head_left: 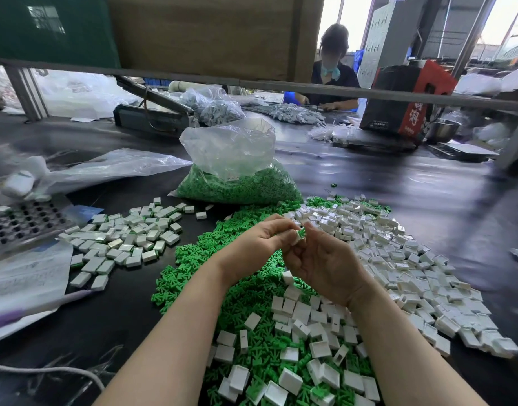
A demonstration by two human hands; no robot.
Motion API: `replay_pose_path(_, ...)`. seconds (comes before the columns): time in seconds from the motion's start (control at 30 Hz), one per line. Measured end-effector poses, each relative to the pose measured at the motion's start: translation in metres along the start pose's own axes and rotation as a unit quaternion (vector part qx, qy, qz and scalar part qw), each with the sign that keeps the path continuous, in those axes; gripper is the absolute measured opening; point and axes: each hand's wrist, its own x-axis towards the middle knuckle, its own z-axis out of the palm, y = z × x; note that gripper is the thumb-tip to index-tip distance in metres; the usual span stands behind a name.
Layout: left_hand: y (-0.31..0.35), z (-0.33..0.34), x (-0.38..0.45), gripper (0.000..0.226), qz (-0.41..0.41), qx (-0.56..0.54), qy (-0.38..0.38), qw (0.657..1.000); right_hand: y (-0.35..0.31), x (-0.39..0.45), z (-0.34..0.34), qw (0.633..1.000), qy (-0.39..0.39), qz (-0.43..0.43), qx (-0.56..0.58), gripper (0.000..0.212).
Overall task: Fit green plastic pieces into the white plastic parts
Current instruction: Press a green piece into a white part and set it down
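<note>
My left hand (259, 243) and my right hand (325, 263) meet above the table's middle. Between their fingertips sits a small white plastic part with a green piece (301, 232) in it; both hands pinch it. Below the hands spreads a heap of loose green pieces (205, 259) mixed with white parts. A large pile of white parts (404, 265) lies to the right. To the left lies a separate group of white parts (126, 238), some showing green edges.
A clear bag of green pieces (237, 177) stands behind the heaps. A metal tray with holes (26, 221) and papers (23, 276) lie at the left. Another person (334, 74) works at the far side. A red and black box (407, 101) stands at the back right.
</note>
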Motion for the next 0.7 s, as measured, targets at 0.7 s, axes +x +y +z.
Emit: replay_pose_path(0.7,0.0051,0.0076,0.0009,0.016,0.016,0.055,0.018,0.998,0.0045,0.0009,-0.0034,0.999,0.042,-0.018,-0.021,0.026)
